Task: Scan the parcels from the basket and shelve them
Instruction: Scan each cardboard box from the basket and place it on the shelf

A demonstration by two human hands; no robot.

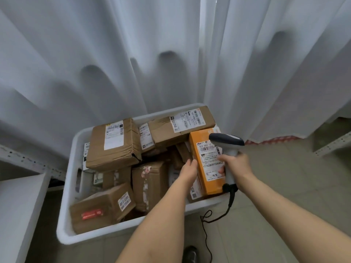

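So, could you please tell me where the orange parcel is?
In the head view, the orange parcel stands at the white basket's right end, between the left hand and the scanner.

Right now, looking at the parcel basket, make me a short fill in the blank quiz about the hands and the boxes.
1. The right hand grips a handheld ____.
2. The left hand touches the side of the ____ parcel.
3. The brown boxes lie in a ____ basket.
4. The scanner trails a black ____ to the floor.

Missing words: scanner; orange; white; cable
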